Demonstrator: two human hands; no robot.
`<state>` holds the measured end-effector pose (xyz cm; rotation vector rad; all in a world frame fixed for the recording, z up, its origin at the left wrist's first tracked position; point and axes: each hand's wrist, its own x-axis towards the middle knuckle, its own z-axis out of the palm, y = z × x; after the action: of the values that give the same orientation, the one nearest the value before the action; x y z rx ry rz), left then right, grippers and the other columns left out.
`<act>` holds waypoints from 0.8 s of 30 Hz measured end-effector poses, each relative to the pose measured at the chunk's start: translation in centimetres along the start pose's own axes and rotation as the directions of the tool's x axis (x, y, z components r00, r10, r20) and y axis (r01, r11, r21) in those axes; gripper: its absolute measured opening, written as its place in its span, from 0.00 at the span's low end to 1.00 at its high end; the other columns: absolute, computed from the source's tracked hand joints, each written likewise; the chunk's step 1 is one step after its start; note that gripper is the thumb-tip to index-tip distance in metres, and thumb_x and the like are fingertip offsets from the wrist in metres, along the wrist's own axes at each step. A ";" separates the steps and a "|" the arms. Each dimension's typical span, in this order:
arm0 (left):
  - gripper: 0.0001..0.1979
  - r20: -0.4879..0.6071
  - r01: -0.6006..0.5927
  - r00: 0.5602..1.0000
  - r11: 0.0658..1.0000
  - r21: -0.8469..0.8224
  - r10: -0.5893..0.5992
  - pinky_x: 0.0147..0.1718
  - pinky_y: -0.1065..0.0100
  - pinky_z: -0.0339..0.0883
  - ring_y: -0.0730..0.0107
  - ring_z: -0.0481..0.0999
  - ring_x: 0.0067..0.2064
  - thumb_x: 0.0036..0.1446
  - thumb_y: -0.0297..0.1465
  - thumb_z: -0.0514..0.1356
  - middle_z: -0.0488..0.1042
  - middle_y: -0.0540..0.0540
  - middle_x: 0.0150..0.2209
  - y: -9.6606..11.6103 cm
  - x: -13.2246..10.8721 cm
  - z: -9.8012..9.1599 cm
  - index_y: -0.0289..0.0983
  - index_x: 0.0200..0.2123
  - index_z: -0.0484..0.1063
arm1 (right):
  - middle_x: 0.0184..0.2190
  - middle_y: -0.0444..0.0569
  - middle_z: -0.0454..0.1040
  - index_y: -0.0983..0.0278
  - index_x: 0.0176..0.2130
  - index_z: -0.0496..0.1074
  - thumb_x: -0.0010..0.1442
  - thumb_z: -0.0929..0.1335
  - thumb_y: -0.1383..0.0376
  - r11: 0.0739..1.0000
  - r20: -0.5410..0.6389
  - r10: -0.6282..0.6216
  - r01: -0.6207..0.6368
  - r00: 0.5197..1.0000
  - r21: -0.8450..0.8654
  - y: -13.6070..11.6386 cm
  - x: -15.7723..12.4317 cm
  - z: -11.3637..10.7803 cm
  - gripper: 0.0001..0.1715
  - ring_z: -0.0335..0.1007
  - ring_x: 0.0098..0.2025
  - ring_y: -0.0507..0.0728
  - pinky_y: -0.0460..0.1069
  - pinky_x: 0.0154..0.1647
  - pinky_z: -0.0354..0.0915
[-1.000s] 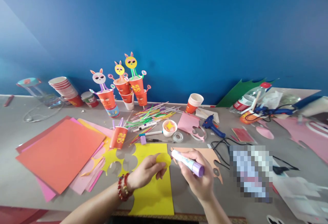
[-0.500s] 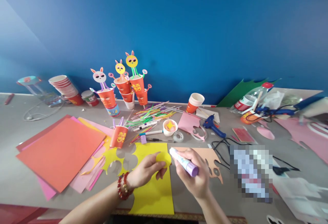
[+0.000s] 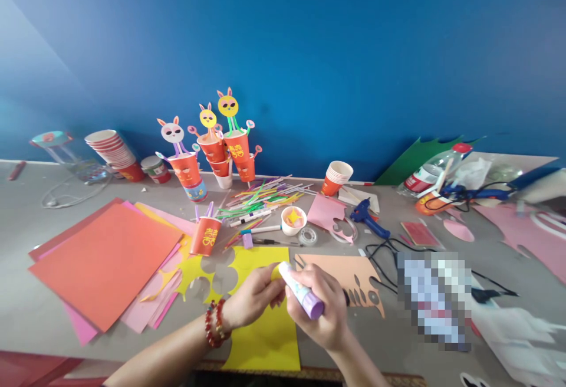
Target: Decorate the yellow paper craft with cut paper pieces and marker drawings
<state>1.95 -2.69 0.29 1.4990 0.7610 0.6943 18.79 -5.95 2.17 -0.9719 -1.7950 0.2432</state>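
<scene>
Grips a white-and-purple glue stick [image 3: 304,297] in the right hand [image 3: 325,304], slanting its white end over a yellow disc [image 3: 275,273] — cannot tell whether touching. Pinches that disc in the left hand [image 3: 250,299], above a yellow sheet [image 3: 267,343] on the near side. Works just left of a peach sheet [image 3: 333,266], with an orange-red cup [image 3: 202,239] farther left, a white cup [image 3: 291,229] beyond — and, farther right, a blue glue gun [image 3: 368,217]
</scene>
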 end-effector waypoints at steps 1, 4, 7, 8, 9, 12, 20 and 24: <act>0.19 -0.006 -0.020 1.000 1.000 0.018 0.020 0.26 0.74 0.61 0.75 0.64 0.25 0.68 0.43 0.50 0.66 0.51 0.24 0.0 0.0 0.0 0.36 0.29 0.62 | 0.26 0.46 0.70 0.60 0.44 0.69 0.57 0.68 0.72 0.999 0.012 -0.019 0.019 1.000 -0.028 0.0 0.0 0.2 0.14 0.66 0.24 0.56 0.50 0.24 0.65; 0.17 -0.028 -0.079 0.996 0.993 0.085 0.082 0.27 0.74 0.61 0.75 0.64 0.26 0.69 0.38 0.49 0.66 0.51 0.26 0.0 -0.1 0.1 0.37 0.28 0.60 | 0.27 0.47 0.71 0.60 0.46 0.69 0.57 0.69 0.71 0.989 0.041 -0.084 0.088 0.996 -0.116 0.1 -0.1 0.5 0.16 0.68 0.25 0.57 0.50 0.25 0.66; 0.14 -0.063 -0.082 0.994 0.984 0.157 0.093 0.28 0.73 0.60 0.75 0.64 0.26 0.69 0.35 0.49 0.66 0.52 0.25 -0.1 -0.2 0.2 0.38 0.29 0.60 | 0.25 0.47 0.70 0.62 0.45 0.70 0.58 0.69 0.72 0.975 0.022 -0.132 0.134 0.991 -0.180 0.3 0.0 0.6 0.14 0.67 0.24 0.56 0.49 0.24 0.66; 0.13 -0.068 -0.069 0.994 0.982 0.176 0.082 0.28 0.73 0.60 0.74 0.64 0.26 0.69 0.34 0.49 0.66 0.52 0.25 -0.1 -0.3 0.2 0.38 0.30 0.60 | 0.25 0.47 0.70 0.62 0.45 0.70 0.58 0.69 0.72 0.972 0.013 -0.133 0.133 0.991 -0.196 0.5 0.1 0.6 0.14 0.67 0.24 0.56 0.49 0.23 0.66; 0.14 -0.070 -0.054 0.995 0.980 0.191 0.068 0.28 0.73 0.59 0.74 0.64 0.26 0.69 0.34 0.49 0.66 0.52 0.24 -0.1 -0.3 0.3 0.37 0.30 0.61 | 0.25 0.48 0.71 0.62 0.44 0.71 0.58 0.68 0.72 0.970 0.006 -0.124 0.122 0.992 -0.212 0.6 0.1 0.4 0.13 0.68 0.24 0.56 0.49 0.24 0.67; 0.15 -0.074 -0.006 0.997 0.980 0.199 0.021 0.29 0.72 0.60 0.75 0.64 0.25 0.70 0.36 0.48 0.66 0.52 0.23 -0.1 -0.4 0.2 0.37 0.30 0.62 | 0.29 0.50 0.75 0.61 0.43 0.71 0.59 0.69 0.72 0.967 -0.002 -0.062 0.059 0.998 -0.249 1.4 -0.1 -0.3 0.11 0.72 0.28 0.58 0.50 0.27 0.70; 0.19 -0.069 0.004 0.998 0.997 -0.071 -0.009 0.26 0.71 0.62 0.75 0.66 0.24 0.68 0.45 0.51 0.68 0.49 0.25 -0.9 0.0 -0.2 0.36 0.32 0.63 | 0.27 0.46 0.75 0.62 0.42 0.76 0.61 0.71 0.60 0.855 -0.305 0.519 -0.479 0.799 0.199 3.7 -1.8 -3.2 0.10 0.69 0.22 0.54 0.47 0.22 0.67; 0.19 -0.047 0.010 0.999 0.985 -0.174 -0.018 0.26 0.71 0.62 0.75 0.67 0.23 0.67 0.46 0.53 0.69 0.49 0.25 -1.2 0.2 0.0 0.36 0.32 0.63 | 0.22 0.44 0.72 0.63 0.41 0.77 0.62 0.69 0.58 0.702 -0.241 0.693 -0.562 0.679 0.437 3.9 -2.4 -3.9 0.13 0.66 0.20 0.53 0.45 0.18 0.63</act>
<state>1.95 -2.50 -0.94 1.3215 0.7277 0.7688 24.40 -6.11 0.00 -1.2732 -0.9415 0.7174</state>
